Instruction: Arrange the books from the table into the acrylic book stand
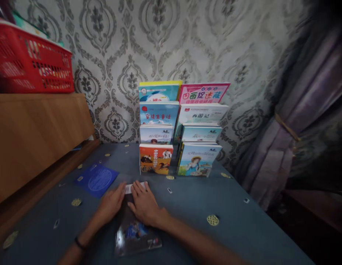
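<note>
A dark book [132, 239] with a glossy, clear-looking surface lies flat in front of me, showing a blue picture and a white label at its far end. My right hand [145, 206] rests on its upper part, fingers stretched out flat and reaching onto the label. Along the upper left edge of the same book, my left hand [111, 202] touches it with fingers extended and close together; its thumb is hard to make out. A dark band circles my left wrist. Just beyond my left hand lies a blue booklet [97, 180] with a pale round design.
Books stand in two stepped columns, an orange-red book [156, 160] at front left and a light blue book [197, 162] at front right. A red basket [35, 59] sits on a wooden cabinet [41, 140] to the left. A grey curtain [287, 136] hangs at right.
</note>
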{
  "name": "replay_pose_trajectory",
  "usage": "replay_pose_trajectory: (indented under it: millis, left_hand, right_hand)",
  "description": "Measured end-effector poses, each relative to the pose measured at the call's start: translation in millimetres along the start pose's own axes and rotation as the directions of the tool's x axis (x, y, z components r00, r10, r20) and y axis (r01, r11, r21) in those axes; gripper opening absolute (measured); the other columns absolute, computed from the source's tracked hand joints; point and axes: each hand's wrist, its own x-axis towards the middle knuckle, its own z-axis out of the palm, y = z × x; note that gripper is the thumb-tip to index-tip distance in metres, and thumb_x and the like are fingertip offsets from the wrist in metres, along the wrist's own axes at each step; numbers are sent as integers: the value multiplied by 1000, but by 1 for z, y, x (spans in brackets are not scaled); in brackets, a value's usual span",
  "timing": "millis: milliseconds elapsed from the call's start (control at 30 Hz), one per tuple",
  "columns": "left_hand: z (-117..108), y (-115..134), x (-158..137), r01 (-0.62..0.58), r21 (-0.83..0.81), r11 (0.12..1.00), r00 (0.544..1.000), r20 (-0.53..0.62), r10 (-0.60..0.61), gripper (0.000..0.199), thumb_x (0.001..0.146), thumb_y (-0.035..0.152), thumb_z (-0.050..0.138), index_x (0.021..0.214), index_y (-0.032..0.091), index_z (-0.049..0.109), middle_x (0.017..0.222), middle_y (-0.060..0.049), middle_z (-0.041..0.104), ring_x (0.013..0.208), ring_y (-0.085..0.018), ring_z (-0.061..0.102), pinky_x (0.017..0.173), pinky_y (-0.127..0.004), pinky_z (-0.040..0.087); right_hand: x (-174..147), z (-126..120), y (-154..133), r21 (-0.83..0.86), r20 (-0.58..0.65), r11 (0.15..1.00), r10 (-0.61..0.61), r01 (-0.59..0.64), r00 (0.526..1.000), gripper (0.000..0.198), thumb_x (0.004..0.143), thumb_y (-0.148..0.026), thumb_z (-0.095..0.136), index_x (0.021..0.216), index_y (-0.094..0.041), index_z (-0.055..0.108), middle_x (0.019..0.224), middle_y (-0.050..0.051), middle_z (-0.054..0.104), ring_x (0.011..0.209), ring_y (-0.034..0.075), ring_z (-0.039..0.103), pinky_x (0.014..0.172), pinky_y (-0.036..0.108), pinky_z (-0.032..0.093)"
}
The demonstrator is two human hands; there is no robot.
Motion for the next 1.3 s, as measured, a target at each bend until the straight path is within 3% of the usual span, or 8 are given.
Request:
replay_pose_trajectory:
  millis: [133,233,400,633,867,1033,1133,1300]
  left_hand:
    - [-21,-7,8,85,-203,975,996,35,-79,51,99,38,27,139,14,48,129,-14,68,120,-25,65,103,-41,51]
    - [-30,-7,11,93,-260,961,995,66,-78,54,99,41,26,139,12,46,128,-15,69,124,-24,63,107,-41,47]
    - [-35,-2,10,132,-197,971,987,113,-112,52,100,42,28,138,14,48,130,-15,68,124,-28,62,106,-44,47]
    - [-26,2,6,123,-42,991,990,71,-120,49,102,43,33,140,16,47,131,-15,67,116,-29,66,101,-44,49]
    - [-26,6,-2,55,-67,996,995,90,-49,46,103,39,32,140,15,46,128,-14,69,119,-26,65,101,-41,48]
    - [-25,29,-1,-70,193,979,996,67,58,40,103,29,33,136,14,51,125,-17,69,118,-29,64,108,-51,41]
    - [-17,51,9,-188,277,942,981,98,166,38,102,23,33,135,16,53,130,-17,65,127,-30,56,109,-57,37]
    - [1,67,35,-252,219,942,961,175,216,40,102,28,39,138,20,53,127,-14,58,115,-28,56,97,-47,46]
  right_hand:
    - [12,10,-16,-24,1,997,-70,70,998,65,100,-42,45,149,0,39,157,23,36,150,31,26,124,52,18]
    - [8,14,-25,-19,27,984,-178,178,984,63,101,-43,45,148,-2,41,157,23,36,150,32,27,123,54,18]
    - [-13,15,-34,17,72,924,-382,382,921,56,102,-49,40,146,-14,47,157,15,40,150,29,26,122,56,19]
    - [-44,8,-40,63,117,887,-462,458,879,58,101,-52,44,147,-17,46,158,17,38,151,29,26,122,55,18]
    - [-78,7,-38,126,95,865,-499,486,862,60,98,-48,52,150,-19,42,159,16,38,150,26,27,123,50,19]
    - [-90,6,-34,154,76,850,-519,505,851,59,98,-46,54,148,-16,44,157,17,40,150,27,28,123,48,19]
    - [-91,5,-34,156,58,850,-517,503,854,58,98,-45,55,147,-16,46,156,17,41,149,26,31,123,46,21]
    - [-89,3,-34,141,49,848,-521,511,852,54,98,-44,55,144,-15,50,155,17,43,147,27,34,122,47,24]
